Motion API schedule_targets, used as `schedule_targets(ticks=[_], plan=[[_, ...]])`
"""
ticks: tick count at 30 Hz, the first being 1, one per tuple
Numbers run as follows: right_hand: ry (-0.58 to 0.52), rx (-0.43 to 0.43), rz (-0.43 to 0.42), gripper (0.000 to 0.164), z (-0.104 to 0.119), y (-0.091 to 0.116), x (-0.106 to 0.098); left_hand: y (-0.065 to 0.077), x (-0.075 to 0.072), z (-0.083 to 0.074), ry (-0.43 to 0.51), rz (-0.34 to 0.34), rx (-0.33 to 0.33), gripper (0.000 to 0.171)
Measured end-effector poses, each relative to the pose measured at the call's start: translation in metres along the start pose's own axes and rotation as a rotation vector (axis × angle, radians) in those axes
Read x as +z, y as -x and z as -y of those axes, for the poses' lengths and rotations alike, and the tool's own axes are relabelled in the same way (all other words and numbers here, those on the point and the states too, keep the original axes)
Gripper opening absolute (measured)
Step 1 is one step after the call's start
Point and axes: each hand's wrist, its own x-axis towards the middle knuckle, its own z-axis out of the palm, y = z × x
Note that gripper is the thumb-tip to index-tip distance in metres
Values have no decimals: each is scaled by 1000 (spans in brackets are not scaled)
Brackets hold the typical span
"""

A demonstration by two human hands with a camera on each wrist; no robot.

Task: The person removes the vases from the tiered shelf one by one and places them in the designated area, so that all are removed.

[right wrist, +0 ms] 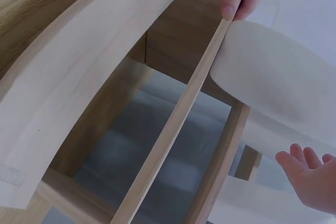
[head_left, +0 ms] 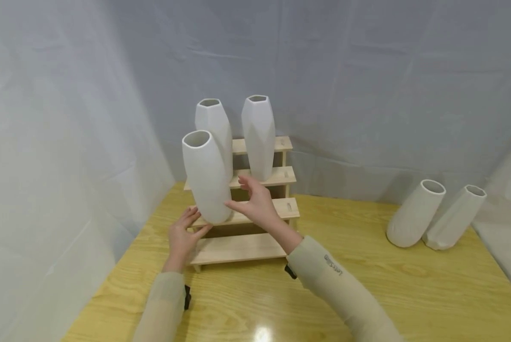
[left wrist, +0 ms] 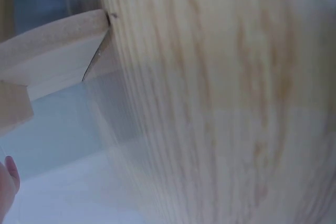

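Faceted vases behind on wooden rack; two vases rightward on table

Left hand grips the second-lowest tier at its end; smooth vase stands there, between the hands; right hand, fingers spread, is just beside it.

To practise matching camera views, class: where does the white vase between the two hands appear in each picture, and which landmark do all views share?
Head: left of centre, the white vase is between the left hand and right hand.
Left wrist: it cannot be made out here.
Right wrist: upper right, beyond the board edge that the left hand grips.
Shared landmark: the wooden stand, only partly shown in both wrist views.
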Motion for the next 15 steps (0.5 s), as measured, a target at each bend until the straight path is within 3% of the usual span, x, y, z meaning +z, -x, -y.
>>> schedule_targets(ticks=[5,15], plan=[[17,-2,18,71,2,-8,9,0,1,3,-23,-6,9,52],[4,11,19,75,-2,-25,22,0,0,1,-37,30,-33,54]])
